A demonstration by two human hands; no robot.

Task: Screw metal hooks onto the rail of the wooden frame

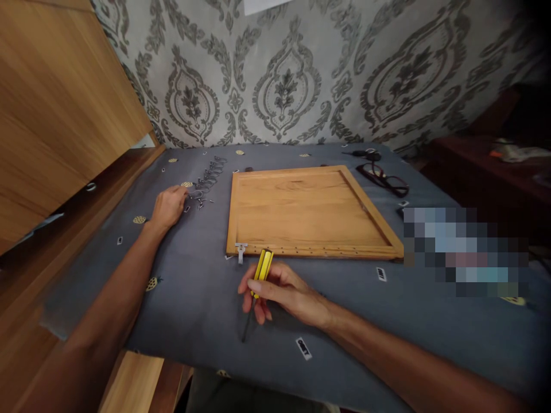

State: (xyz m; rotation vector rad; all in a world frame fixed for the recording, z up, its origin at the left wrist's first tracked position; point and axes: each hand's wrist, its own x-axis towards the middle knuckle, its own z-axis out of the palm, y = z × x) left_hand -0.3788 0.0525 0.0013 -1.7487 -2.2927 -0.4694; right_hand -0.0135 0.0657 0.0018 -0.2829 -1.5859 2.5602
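Observation:
My right hand (284, 293) is closed round a yellow-handled screwdriver (262, 268), its dark shaft pointing back toward me over the grey cloth. Just beyond it lies a wooden frame panel (307, 209) with a row of small holes along its near rail. A small metal bracket (241, 250) sits at the panel's near left corner. My left hand (169, 206) reaches out to the left, fingers curled at a scatter of small screws (201, 201) beside a row of metal hooks (210, 174). What its fingertips pinch is hidden.
A grey cloth (193, 275) with pineapple prints covers the table. Eyeglasses (383, 179) and a dark tool (365, 154) lie behind the panel's far right corner. A wooden cabinet (60, 103) stands at left, patterned wallpaper behind, dark furniture (486, 166) at right.

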